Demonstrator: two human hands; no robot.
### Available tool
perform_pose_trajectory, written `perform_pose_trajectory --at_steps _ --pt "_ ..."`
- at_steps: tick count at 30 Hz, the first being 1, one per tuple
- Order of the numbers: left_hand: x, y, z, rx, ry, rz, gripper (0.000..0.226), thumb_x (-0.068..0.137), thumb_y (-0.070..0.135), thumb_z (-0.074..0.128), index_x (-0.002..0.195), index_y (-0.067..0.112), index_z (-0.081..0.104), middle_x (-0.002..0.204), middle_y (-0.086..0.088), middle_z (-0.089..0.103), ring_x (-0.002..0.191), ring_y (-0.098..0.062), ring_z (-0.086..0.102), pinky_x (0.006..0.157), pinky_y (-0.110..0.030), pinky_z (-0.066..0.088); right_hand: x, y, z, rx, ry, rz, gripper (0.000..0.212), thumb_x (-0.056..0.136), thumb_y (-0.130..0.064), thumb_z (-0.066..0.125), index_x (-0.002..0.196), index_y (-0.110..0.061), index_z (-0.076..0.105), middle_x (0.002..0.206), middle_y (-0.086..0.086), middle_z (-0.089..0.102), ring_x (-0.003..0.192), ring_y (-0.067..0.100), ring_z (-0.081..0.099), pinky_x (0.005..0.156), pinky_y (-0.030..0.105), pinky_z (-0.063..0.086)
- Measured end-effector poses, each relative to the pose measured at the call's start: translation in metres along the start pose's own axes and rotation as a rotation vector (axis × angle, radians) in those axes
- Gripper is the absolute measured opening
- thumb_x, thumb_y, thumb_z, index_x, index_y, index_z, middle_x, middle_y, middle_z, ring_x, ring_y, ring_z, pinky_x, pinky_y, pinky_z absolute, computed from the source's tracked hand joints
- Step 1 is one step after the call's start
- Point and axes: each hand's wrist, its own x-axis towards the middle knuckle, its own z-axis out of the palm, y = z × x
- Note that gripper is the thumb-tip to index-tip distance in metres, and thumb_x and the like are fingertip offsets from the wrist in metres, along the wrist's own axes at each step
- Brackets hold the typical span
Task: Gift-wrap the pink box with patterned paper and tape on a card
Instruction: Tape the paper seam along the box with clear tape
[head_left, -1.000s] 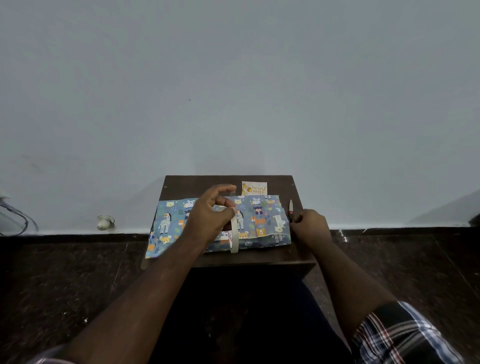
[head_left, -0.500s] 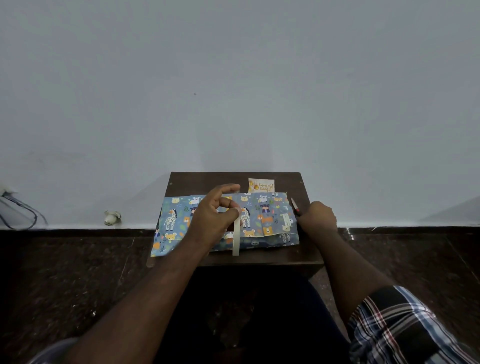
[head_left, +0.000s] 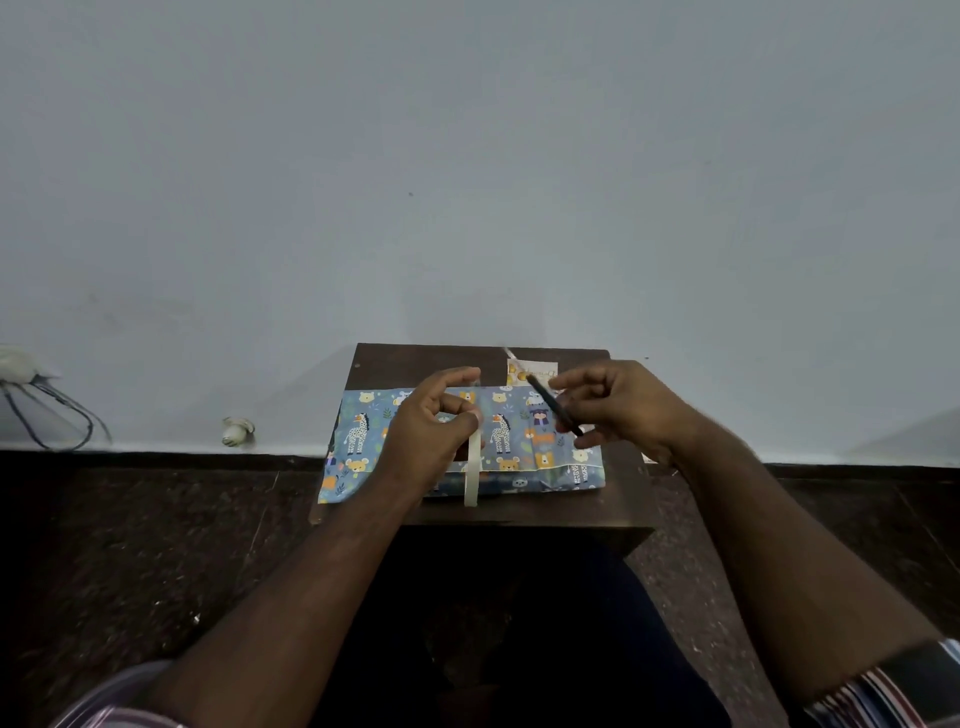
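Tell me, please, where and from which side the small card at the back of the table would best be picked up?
Probably by its far right corner, coming in from the back right. The card lies flat on the table; its near edge meets the wrapped box, and the scissors in the right hand cross its left part, so only the right side looks free for a pinch.

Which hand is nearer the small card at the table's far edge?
Right. The right hand, holding scissors, hovers just beside the card; the left hand holds tape farther left.
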Motion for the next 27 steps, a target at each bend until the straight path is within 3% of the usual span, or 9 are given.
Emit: perform_pose_trajectory --at_steps 4,6,11,15,17,22,27 --pt "-0.004 0.004 -0.005 0.017 0.017 0.013 0.045 0.09 0.009 0.07 0.121 0.04 0.066 0.086 0.002 0.073 0.084 -0.026 0.074 0.08 -0.055 0.061 -0.001 -0.015 0.002 -0.292 -0.177 0.029 0.029 0.085 -0.003 0.075 0.113 -0.01 0.072 0.097 0.007 0.078 0.094 0.024 0.074 0.082 0.044 0.061" --pt "-0.005 0.007 -0.007 0.017 0.027 0.018 0.044 0.09 0.008 0.07 0.123 0.038 0.066 0.085 0.004 0.072 0.083 -0.022 0.073 0.078 -0.053 0.062 -0.001 -0.024 0.006 -0.366 -0.221 0.002 0.028 0.083 -0.003 0.075 0.109 -0.014 0.075 0.095 0.005 0.078 0.096 0.024 0.074 0.083 0.044 0.059" --pt "-0.005 0.008 -0.01 0.022 0.032 0.029 0.044 0.09 0.009 0.07 0.125 0.036 0.066 0.091 0.006 0.073 0.087 -0.023 0.073 0.075 -0.049 0.063 0.003 -0.04 0.012 -0.502 -0.251 -0.049 0.024 0.082 -0.006 0.076 0.102 -0.02 0.077 0.089 0.0 0.079 0.087 0.017 0.074 0.078 0.037 0.061" --pt "-0.006 0.011 -0.011 0.024 0.03 0.046 0.044 0.091 0.008 0.07 0.127 0.033 0.066 0.082 0.012 0.071 0.082 -0.011 0.07 0.061 -0.025 0.057 0.009 -0.045 0.012 -0.555 -0.242 -0.078 0.024 0.084 -0.005 0.074 0.102 -0.02 0.078 0.087 -0.001 0.078 0.078 0.01 0.072 0.068 0.028 0.056" --pt "-0.006 0.012 -0.011 0.023 0.032 0.048 0.043 0.091 0.009 0.07 0.126 0.034 0.066 0.078 0.011 0.07 0.079 -0.008 0.069 0.059 -0.02 0.054 0.011 -0.046 0.011 -0.585 -0.25 -0.082 0.025 0.085 -0.005 0.073 0.103 -0.021 0.078 0.085 -0.001 0.078 0.076 0.007 0.071 0.066 0.027 0.056" --pt "-0.005 0.011 -0.011 0.008 0.027 0.054 0.043 0.091 0.006 0.069 0.126 0.032 0.066 0.085 -0.003 0.072 0.081 -0.021 0.073 0.063 -0.03 0.06 0.015 -0.048 0.01 -0.641 -0.255 -0.103 0.025 0.086 -0.004 0.073 0.104 -0.02 0.078 0.084 -0.004 0.078 0.073 0.005 0.07 0.064 0.026 0.056" --pt "-0.005 0.009 -0.013 0.021 0.013 0.051 0.042 0.091 0.007 0.069 0.125 0.033 0.067 0.083 -0.002 0.072 0.08 -0.024 0.074 0.069 -0.04 0.064 0.018 -0.049 0.01 -0.667 -0.237 -0.12 0.025 0.086 -0.004 0.074 0.102 -0.022 0.078 0.084 -0.005 0.078 0.075 0.007 0.072 0.059 0.022 0.055"
